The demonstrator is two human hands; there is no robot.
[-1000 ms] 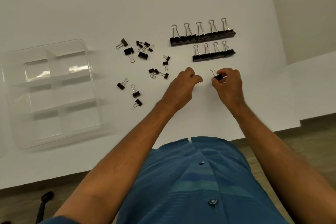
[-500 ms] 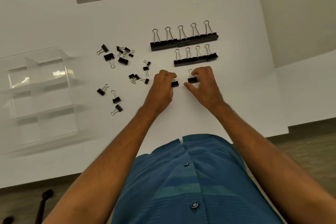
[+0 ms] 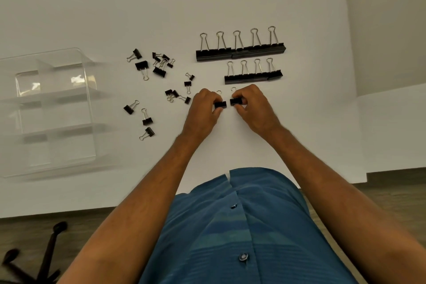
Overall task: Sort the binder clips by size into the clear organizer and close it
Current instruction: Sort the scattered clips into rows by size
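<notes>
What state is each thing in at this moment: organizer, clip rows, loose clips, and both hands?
Clear organizer: open, its visible compartments empty.
Row of five large clips: lined up side by side on the table.
Row of four medium clips: lined up below the large row.
Loose clips: scattered, unsorted.
Left hand: pinches a small clip on the table.
Right hand: pinches another small clip beside it.

The clear organizer [image 3: 46, 110] is blurred and cut off at the left edge
</notes>
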